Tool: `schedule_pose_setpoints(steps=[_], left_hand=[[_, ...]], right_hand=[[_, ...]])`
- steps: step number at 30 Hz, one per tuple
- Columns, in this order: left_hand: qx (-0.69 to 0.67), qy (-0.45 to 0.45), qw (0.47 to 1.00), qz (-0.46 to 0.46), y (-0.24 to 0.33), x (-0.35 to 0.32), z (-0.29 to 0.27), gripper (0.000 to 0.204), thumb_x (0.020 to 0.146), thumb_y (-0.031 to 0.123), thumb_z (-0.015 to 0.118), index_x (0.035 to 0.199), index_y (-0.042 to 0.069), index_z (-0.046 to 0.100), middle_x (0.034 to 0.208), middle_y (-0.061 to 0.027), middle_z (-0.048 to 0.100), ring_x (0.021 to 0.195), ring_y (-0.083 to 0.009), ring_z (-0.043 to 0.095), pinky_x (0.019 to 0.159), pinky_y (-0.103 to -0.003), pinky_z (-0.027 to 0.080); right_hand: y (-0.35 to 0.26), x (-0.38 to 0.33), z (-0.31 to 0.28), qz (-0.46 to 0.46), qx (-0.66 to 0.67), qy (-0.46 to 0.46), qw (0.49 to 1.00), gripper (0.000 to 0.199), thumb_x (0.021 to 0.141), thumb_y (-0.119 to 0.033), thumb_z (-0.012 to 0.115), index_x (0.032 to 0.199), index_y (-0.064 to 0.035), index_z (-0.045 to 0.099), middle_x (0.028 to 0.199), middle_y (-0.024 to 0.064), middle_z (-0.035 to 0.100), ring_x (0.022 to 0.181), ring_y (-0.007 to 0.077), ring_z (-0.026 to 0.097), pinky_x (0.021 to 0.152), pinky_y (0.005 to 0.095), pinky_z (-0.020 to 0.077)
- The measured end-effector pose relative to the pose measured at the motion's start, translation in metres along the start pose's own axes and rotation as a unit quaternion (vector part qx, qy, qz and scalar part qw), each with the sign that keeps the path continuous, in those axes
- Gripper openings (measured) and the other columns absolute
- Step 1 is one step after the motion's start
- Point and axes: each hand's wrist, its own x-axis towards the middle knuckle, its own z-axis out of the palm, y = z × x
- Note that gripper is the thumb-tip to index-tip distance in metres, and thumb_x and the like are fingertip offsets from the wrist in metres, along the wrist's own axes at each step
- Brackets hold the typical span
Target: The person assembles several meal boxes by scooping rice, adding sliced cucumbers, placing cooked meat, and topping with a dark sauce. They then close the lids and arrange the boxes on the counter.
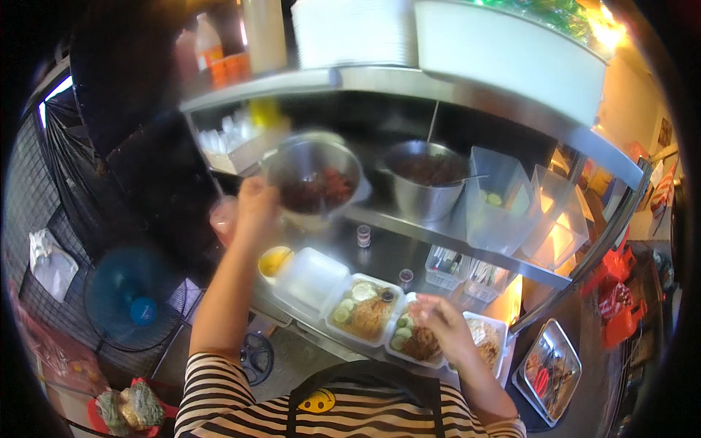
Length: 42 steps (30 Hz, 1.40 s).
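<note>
An open white box [410, 359] holds cucumber slices [399, 337] and brown food [422, 342]; beyond, leftward, a steel pot [310, 155] contains reddish chunks [332, 186].

Toward nine o'clock, the left hand [257, 203] is blurred — whether it grips anything cannot be told. Toward five, the right hand [443, 321] hides part of a food box [410, 359]. The upper edge crops a white stack [355, 33] at twelve and a white tub [504, 55] at one.

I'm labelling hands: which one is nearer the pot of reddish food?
Left. The left hand is just left of the pot; the right hand is farther off, over a white food box.
</note>
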Motion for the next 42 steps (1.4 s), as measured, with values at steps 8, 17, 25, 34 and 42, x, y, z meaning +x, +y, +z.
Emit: schedule_pose_setpoints(steps=[8, 17, 25, 34, 42], left_hand=[[-0.058, -0.203, 0.976, -0.06, -0.035, -0.094, -0.047, 0.031, 0.069, -0.011, 0.052, 0.094, 0.007, 0.048, 0.079, -0.0006, 0.055, 0.063, -0.0078, 0.052, 0.055, -0.02, 0.043], [0.31, -0.43, 0.814, 0.237, -0.058, -0.161, -0.008, 0.018, 0.079, 0.002, 0.059, 0.096, 0.002, 0.055, 0.093, -0.0134, 0.06, 0.083, -0.0272, 0.059, 0.073, -0.036, 0.049], [0.418, -0.672, 0.484, 0.374, -0.026, -0.275, 0.082, 0.021, 0.082, 0.024, 0.061, 0.083, 0.003, 0.064, 0.08, -0.0154, 0.065, 0.077, -0.0319, 0.065, 0.069, -0.042, 0.051], [0.393, -0.644, 0.413, 0.509, 0.002, -0.352, 0.186, 0.021, 0.074, 0.009, 0.057, 0.093, 0.0, 0.06, 0.086, -0.0143, 0.055, 0.087, -0.0272, 0.06, 0.071, -0.042, 0.05], [0.441, -0.661, 0.436, 0.423, -0.005, -0.381, 0.222, 0.026, 0.075, 0.007, 0.057, 0.101, 0.007, 0.06, 0.085, -0.0128, 0.054, 0.078, -0.0301, 0.061, 0.064, -0.04, 0.051]], right_hand=[[0.008, 0.032, 0.076, 0.098, 0.386, -0.112, 0.91, 0.069, 0.089, -0.043, 0.06, 0.144, -0.0237, 0.023, 0.143, 0.0103, 0.035, 0.129, 0.0346, 0.04, 0.097, 0.068, 0.0327], [0.065, -0.081, 0.106, 0.092, 0.355, 0.199, 0.909, 0.065, 0.078, 0.0, 0.059, 0.138, -0.0061, 0.037, 0.113, 0.0087, 0.059, 0.102, 0.0192, 0.06, 0.094, 0.0358, 0.0455], [0.054, -0.154, 0.075, 0.057, 0.289, 0.359, 0.886, 0.079, 0.074, -0.001, 0.059, 0.142, -0.0107, 0.021, 0.114, 0.0107, 0.05, 0.103, 0.0219, 0.053, 0.089, 0.036, 0.0465], [0.04, -0.275, -0.009, 0.09, 0.294, 0.351, 0.884, 0.08, 0.075, -0.006, 0.053, 0.148, -0.0131, 0.019, 0.137, 0.0126, 0.038, 0.128, 0.0256, 0.036, 0.108, 0.0383, 0.0294], [0.044, -0.337, -0.062, 0.091, 0.318, 0.337, 0.881, 0.07, 0.08, -0.013, 0.056, 0.144, -0.0132, 0.027, 0.135, 0.0125, 0.039, 0.125, 0.0271, 0.038, 0.104, 0.042, 0.0342]])
